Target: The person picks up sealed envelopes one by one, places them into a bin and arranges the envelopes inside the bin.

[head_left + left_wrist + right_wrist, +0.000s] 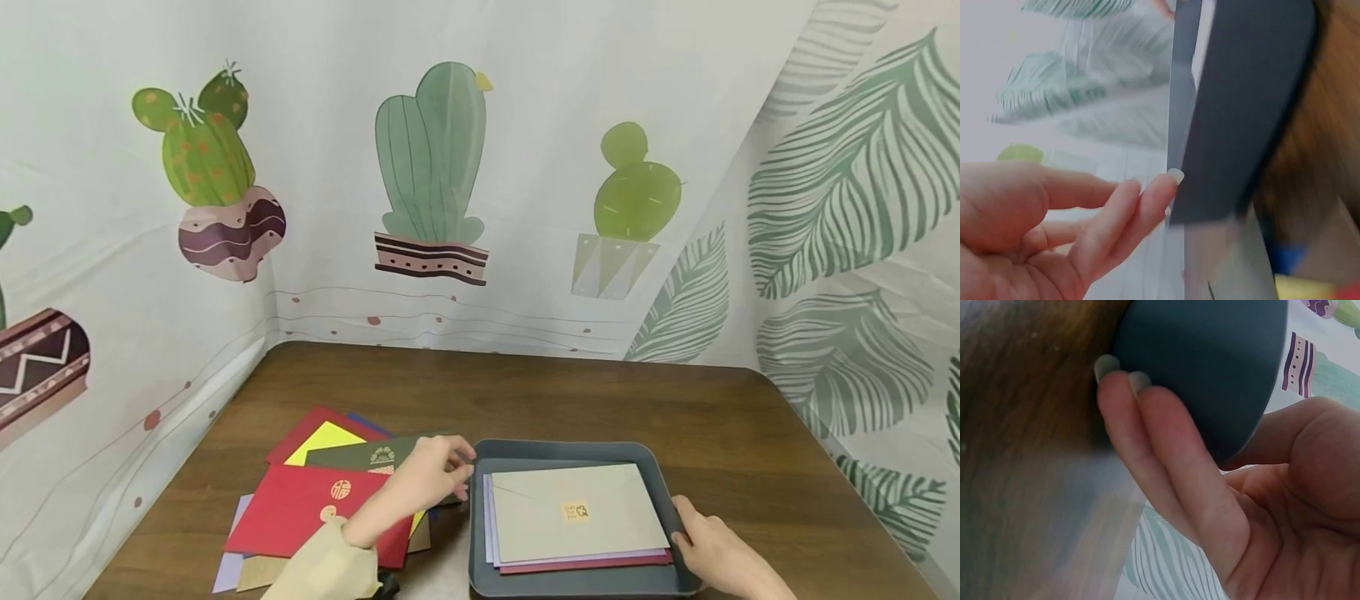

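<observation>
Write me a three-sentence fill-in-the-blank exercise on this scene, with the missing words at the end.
1. In the head view, the hand gripping the gray tray is the person's ____ one.
2. There, the loose pile of envelopes lies to the tray's ____.
3. The backdrop shows leaves and potted ____.

Missing words: right; left; cacti.

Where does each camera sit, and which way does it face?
On head: forward, down at the tray and envelopes; left hand and right hand show.
On left wrist: towards the tray's side; left hand shows.
On right wrist: towards the tray's outer wall; right hand shows.
Wrist views share the tray and leaf-print cloth.
</observation>
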Action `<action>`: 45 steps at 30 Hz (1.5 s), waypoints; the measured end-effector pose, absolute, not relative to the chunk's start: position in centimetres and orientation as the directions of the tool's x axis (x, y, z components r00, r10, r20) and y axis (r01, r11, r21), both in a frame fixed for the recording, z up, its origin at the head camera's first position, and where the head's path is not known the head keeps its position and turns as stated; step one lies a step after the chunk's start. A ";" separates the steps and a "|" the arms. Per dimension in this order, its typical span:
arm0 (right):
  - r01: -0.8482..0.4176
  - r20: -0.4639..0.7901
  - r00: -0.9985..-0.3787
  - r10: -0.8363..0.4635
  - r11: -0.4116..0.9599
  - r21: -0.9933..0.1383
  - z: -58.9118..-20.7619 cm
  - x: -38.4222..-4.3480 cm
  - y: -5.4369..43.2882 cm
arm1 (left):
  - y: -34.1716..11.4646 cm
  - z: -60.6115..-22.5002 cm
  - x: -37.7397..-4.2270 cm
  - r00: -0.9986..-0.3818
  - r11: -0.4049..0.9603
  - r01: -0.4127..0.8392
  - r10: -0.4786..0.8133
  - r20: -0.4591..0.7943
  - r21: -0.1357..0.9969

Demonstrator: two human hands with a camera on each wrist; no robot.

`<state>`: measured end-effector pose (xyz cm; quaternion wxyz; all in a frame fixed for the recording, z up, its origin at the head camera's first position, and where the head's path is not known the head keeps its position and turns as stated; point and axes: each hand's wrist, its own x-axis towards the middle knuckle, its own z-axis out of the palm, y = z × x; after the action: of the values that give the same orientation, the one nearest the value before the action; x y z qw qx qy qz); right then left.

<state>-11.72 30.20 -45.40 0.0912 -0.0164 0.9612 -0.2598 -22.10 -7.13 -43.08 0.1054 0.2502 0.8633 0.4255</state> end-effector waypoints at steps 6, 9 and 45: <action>0.042 -0.197 -0.978 -0.074 0.850 -0.526 -45.4 -11.7 30.1 | -11.2 -43.1 -23.1 -0.893 0.529 0.279 0.450 0.013 0.801; 0.059 -0.206 -0.977 -0.060 0.847 -0.529 -45.3 -11.8 30.1 | -13.5 -43.1 -23.7 -0.896 0.554 0.280 0.443 0.007 0.784; 0.045 -0.172 -0.984 -0.053 0.852 -0.522 -45.5 -11.9 30.1 | -28.4 -44.3 -25.5 -0.910 0.945 0.210 0.283 -0.304 0.250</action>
<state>-11.90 30.13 -45.53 0.0903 -0.0022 0.9581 -0.2720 -25.47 -28.39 -44.33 0.1704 0.1269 0.9713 0.1067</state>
